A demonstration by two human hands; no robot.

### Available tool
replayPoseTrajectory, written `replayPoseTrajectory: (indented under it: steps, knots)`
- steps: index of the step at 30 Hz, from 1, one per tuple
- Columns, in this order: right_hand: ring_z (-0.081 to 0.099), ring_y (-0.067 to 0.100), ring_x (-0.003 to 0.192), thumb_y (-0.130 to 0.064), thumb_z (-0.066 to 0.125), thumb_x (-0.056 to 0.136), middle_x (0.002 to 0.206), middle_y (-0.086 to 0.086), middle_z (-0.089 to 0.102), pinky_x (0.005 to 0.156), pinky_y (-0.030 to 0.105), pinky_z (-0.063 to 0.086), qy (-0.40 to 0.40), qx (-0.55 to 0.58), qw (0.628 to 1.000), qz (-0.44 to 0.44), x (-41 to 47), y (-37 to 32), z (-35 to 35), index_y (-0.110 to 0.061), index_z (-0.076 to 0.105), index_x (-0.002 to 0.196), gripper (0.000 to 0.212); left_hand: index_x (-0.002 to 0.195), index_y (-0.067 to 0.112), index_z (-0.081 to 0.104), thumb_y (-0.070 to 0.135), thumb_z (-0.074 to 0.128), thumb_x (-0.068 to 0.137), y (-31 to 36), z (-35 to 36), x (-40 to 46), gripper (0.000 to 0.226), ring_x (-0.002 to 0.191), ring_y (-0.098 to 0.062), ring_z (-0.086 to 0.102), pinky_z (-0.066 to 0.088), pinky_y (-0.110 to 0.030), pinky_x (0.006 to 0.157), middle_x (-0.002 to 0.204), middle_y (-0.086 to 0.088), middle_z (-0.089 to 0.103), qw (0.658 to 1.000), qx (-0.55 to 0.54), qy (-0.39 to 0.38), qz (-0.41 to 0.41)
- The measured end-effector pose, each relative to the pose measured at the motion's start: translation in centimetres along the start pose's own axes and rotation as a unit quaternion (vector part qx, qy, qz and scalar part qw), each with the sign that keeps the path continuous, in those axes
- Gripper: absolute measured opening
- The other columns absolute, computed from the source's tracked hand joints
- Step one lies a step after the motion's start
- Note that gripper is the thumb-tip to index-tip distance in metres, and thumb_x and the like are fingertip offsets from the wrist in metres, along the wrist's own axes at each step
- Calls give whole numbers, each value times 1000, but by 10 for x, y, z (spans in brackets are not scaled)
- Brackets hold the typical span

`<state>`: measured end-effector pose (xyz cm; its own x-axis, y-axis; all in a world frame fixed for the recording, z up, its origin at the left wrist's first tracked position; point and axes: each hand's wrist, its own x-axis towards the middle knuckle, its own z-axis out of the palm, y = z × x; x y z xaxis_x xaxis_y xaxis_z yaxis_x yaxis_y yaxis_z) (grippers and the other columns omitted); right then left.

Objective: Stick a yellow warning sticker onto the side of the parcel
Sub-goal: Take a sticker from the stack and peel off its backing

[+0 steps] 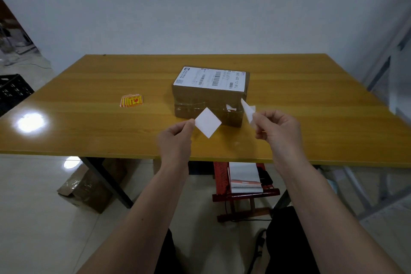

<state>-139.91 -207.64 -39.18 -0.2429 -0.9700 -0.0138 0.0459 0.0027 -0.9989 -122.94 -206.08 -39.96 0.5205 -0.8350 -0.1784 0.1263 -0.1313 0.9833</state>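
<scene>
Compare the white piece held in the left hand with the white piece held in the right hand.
The square white paper piece in the left hand faces the camera flat, showing a full diamond outline. The narrow white paper piece in the right hand is seen nearly edge-on, as a pointed sliver. Both are pinched at one corner, in front of the brown cardboard parcel.

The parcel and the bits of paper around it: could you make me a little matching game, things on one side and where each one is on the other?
Things:
1. parcel
2. spare yellow stickers
3. white square sheet
4. narrow white piece

Places:
A. pinched in the right hand
B. lying on the table, left of the box
C. pinched in the left hand
D. mid-table, shipping label facing up

Pairs: 1-D, 2-B, 3-C, 4-A
</scene>
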Motion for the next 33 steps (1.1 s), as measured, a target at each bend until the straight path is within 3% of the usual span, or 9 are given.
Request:
replayPoseTrajectory:
  steps: [6,13,18,21,25,33]
  knots:
    - [55,11,66,-12,65,83,69,-4,61,68,28,50,77,-180,979,-55,16,19,-18,-16,65,73,11,83,17,72,23,65,85,-1,8,-6,9,59,-8,45,42,-21,56,63,6,57,999,-7,-47,12]
    - [56,12,84,-17,62,88,86,-4,61,67,22,40,65,-287,955,-21,26,36,-27,-9,73,97,16,82,17,72,22,66,85,2,11,-12,9,58,-5,56,52,-19,57,68,3,71,996,-18,-85,14]
    - [57,14,73,-16,67,84,75,-1,62,58,21,44,61,-235,970,-22,24,36,-24,-13,65,76,9,83,16,73,20,66,85,3,9,-11,9,67,-9,57,53,-24,68,71,4,70,996,-15,-89,22]
    - [57,15,66,-18,67,84,70,3,62,65,31,49,2,-180,984,-6,17,31,-15,-7,64,76,14,75,19,72,20,67,84,4,8,-11,10,66,-9,56,52,-22,66,72,2,69,996,-21,-89,23]
    - [54,10,56,-22,60,90,66,2,62,55,22,47,-66,-113,991,19,5,19,0,-8,65,72,23,81,17,73,20,66,85,5,7,-11,8,65,-7,57,53,-20,65,71,4,69,995,-20,-95,26]
    - [53,15,55,-37,50,94,63,4,61,52,25,43,-118,-16,988,103,-2,8,16,-8,67,72,40,83,16,73,14,66,84,7,-5,-8,7,70,-8,61,55,-22,71,81,-3,72,985,-9,-165,52]
